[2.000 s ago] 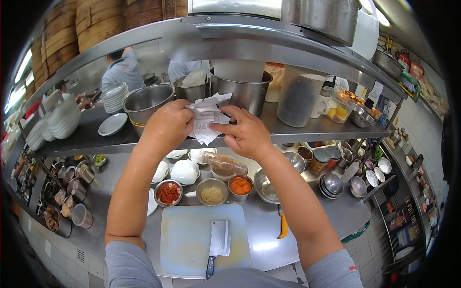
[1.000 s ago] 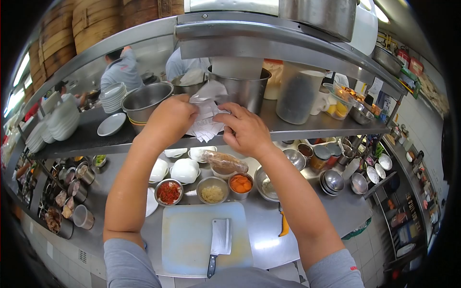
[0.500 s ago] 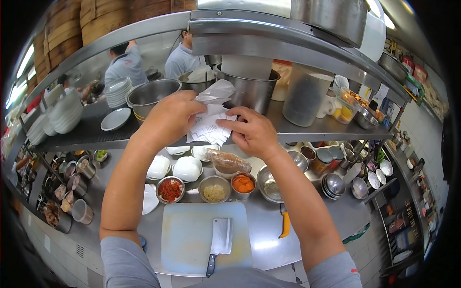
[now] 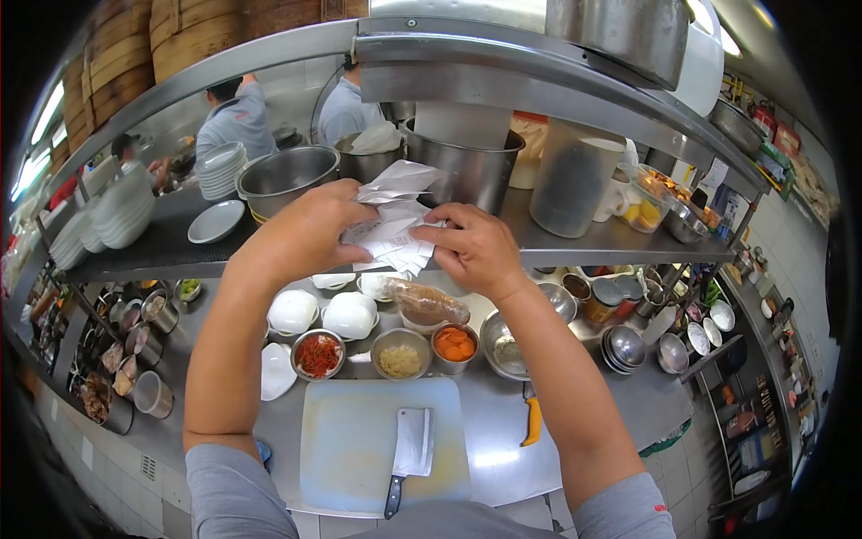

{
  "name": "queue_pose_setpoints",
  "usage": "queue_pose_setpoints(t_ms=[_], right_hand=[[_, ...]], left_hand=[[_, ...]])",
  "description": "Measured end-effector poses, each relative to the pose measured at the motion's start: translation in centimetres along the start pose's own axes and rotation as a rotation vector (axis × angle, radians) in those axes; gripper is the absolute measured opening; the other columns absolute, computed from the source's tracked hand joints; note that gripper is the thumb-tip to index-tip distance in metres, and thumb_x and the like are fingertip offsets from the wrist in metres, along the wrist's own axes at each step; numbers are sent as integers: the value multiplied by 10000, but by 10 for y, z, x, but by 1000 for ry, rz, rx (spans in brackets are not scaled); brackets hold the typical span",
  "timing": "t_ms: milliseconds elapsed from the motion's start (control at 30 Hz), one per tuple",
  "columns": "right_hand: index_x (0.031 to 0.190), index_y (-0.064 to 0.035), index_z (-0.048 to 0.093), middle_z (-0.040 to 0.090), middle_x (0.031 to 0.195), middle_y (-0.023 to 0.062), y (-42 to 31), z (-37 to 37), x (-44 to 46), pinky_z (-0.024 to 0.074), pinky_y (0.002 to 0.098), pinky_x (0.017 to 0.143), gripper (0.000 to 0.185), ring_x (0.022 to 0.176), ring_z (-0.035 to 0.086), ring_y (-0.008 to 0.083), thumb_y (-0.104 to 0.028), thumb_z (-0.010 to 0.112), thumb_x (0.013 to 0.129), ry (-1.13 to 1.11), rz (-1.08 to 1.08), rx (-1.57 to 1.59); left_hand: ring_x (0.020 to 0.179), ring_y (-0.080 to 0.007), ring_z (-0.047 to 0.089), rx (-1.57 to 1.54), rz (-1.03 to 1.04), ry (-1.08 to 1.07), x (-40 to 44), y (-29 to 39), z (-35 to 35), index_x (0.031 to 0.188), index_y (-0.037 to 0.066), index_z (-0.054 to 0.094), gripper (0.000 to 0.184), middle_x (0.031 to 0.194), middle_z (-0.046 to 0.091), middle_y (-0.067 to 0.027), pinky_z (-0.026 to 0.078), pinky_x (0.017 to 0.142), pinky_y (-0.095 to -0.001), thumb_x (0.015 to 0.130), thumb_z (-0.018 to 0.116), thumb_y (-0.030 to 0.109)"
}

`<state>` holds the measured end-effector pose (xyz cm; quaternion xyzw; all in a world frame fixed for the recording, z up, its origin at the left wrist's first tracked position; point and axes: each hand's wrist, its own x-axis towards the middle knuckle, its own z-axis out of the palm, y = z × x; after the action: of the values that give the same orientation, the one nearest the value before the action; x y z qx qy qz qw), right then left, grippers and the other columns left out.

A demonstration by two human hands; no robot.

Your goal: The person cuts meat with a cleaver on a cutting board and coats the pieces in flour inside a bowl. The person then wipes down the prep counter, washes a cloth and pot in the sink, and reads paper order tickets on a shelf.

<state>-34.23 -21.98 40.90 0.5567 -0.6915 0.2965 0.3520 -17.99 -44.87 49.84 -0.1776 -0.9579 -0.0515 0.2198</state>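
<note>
Printed paper slips [image 4: 400, 238] hang in a loose bunch at the shelf's front edge, some folded over at the top. My left hand [image 4: 310, 225] grips their left side, thumb low and fingers curled behind. On the right side my right hand [image 4: 476, 244] pinches them with fingertips and thumb. Below, a cleaver [image 4: 414, 442] lies on a white cutting board [image 4: 346, 449]. Behind the board stand metal bowls of red strips [image 4: 319, 356], chopped pale pieces [image 4: 400, 361] and orange slices [image 4: 454, 343]. A plastic-wrapped brown item [image 4: 426, 300] rests above them.
On the shelf [image 4: 296, 268] stand a large steel pot [image 4: 462, 171], a wide metal bowl [image 4: 287, 175], stacked white plates [image 4: 221, 171] and a plastic container [image 4: 575, 193]. A yellow-handled knife [image 4: 532, 420] lies right of the board. Two people in grey shirts [image 4: 235, 124] stand beyond.
My left hand has shifted slightly down and left along the slips, its thumb now lower on them. The right hand barely moved. A person behind the shelf has turned away.
</note>
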Motion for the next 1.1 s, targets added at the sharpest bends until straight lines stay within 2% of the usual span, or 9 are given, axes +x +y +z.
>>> queue_pose_setpoints(t_ms=[167, 233, 333, 567, 767, 867, 933, 1033, 1100], right_hand=[[1061, -284, 835, 725, 1087, -11, 0, 0, -1, 606, 399, 797, 303, 955, 711, 242, -137, 753, 809, -3, 6, -4], [1061, -284, 835, 726, 1083, -11, -1, -1, -1, 606, 399, 796, 304, 956, 710, 241, -137, 753, 809, -6, 8, -10], [1059, -284, 835, 728, 1073, -11, -1, -1, -1, 604, 399, 792, 304, 955, 709, 239, -134, 751, 808, 0, 9, -15], [1055, -280, 835, 733, 1059, -5, 0, 0, -1, 600, 403, 780, 307, 936, 706, 240, -124, 746, 806, 13, -7, -17], [1054, -274, 836, 732, 1061, -6, -2, -2, 0, 601, 402, 783, 313, 934, 705, 244, -116, 745, 800, -4, 11, -20], [1061, -252, 832, 735, 1059, -7, -1, -1, -1, 601, 405, 790, 310, 941, 707, 245, -113, 743, 798, 0, 2, -8], [1054, -231, 823, 738, 1059, -1, -1, 0, 0, 601, 407, 786, 298, 935, 709, 248, -105, 742, 796, 23, 3, -7], [1036, -192, 803, 747, 1054, 9, -1, 3, 1, 601, 408, 770, 272, 916, 713, 254, -88, 739, 792, 81, 4, -4], [1025, -174, 792, 753, 1049, 14, -1, 5, 2, 601, 407, 760, 258, 904, 715, 257, -79, 738, 791, 116, 4, 1]], left_hand=[[929, -369, 673, -33, 32, 1, 4, -16, 3, 1126, -9, 740, 277, 997, 680, -190, 539, 822, -444, 868, 785, 81], [873, -373, 677, -62, 36, 190, 4, -16, 7, 1074, -31, 713, 176, 933, 679, -197, 544, 793, -430, 914, 719, 44], [862, -366, 686, -121, -65, 307, 6, -7, 10, 1038, -42, 689, 131, 973, 697, -203, 548, 760, -418, 933, 698, 35], [828, -362, 697, -140, -127, 340, 8, -5, 14, 1037, 1, 670, 99, 1016, 715, -193, 550, 722, -407, 947, 694, 32], [901, -360, 696, -42, 69, 363, 6, -17, 18, 1030, 31, 685, 143, 1007, 698, -165, 550, 763, -426, 897, 682, -23], [930, -359, 688, 3, 90, 350, 4, -16, 16, 1033, 34, 713, 177, 1026, 679, -161, 549, 779, -427, 858, 721, 6], [930, -363, 678, -37, 80, 242, 0, -7, 11, 1051, 28, 740, 211, 1034, 660, -165, 546, 777, -424, 848, 774, 77], [922, -366, 665, -27, 118, 303, -1, -5, 18, 1073, 23, 757, 282, 1031, 645, -162, 538, 766, -422, 830, 826, 150], [907, -363, 659, -16, 62, 251, -1, -2, 16, 1067, 20, 761, 275, 1020, 645, -168, 533, 761, -423, 841, 828, 161]])
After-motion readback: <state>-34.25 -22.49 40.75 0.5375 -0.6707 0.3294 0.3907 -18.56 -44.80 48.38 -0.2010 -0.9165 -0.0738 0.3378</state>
